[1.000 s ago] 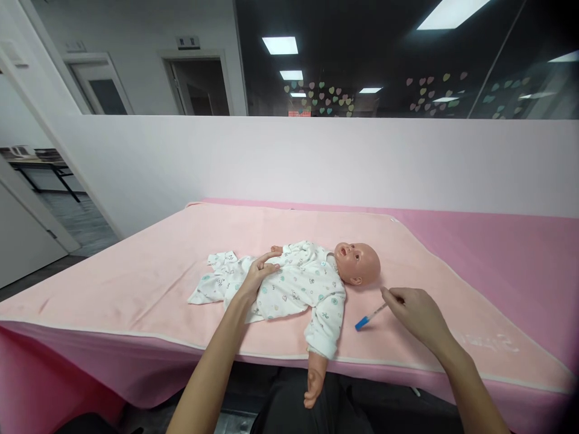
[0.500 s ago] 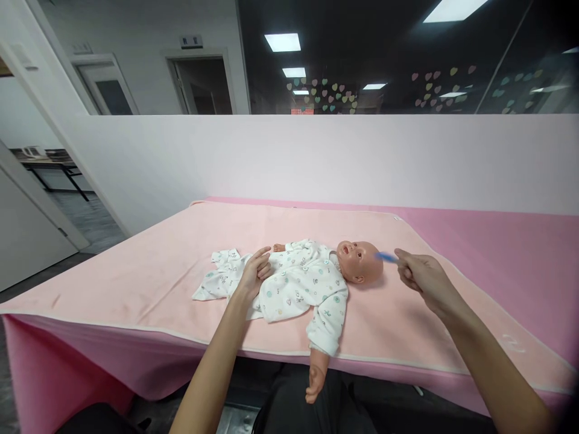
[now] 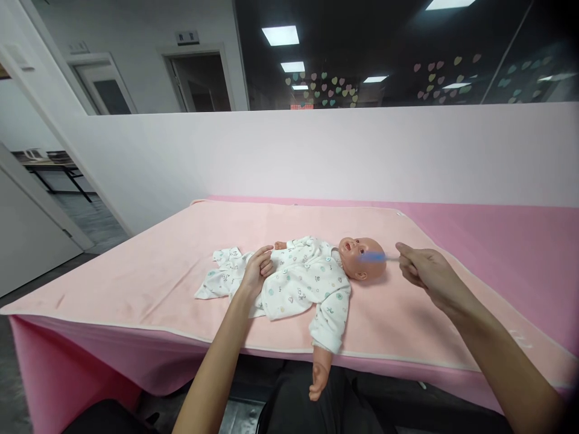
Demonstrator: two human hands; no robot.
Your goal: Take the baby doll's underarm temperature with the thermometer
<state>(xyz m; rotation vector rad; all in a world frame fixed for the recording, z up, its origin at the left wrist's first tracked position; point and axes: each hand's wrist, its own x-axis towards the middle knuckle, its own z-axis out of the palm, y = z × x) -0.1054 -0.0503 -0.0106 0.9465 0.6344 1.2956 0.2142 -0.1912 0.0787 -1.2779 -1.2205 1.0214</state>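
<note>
Now right hand (image 3: 427, 271) holds thermometer (image 3: 377, 258) over doll (image 3: 312, 274).

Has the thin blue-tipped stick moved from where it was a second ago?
Yes. The blue-tipped stick in the right hand has risen off the pink blanket to beside the doll's head.

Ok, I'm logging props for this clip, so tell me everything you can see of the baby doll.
The baby doll lies on its back on the pink blanket, head toward the right, bald, of smooth tan plastic by its look, mouth open. It wears a white printed sleepsuit, whose loose leg end spreads out flat to the left. One bare arm hangs over the near table edge. The left hand rests on its belly; the right hand holds a blurred blue-tipped stick at its face.
</note>
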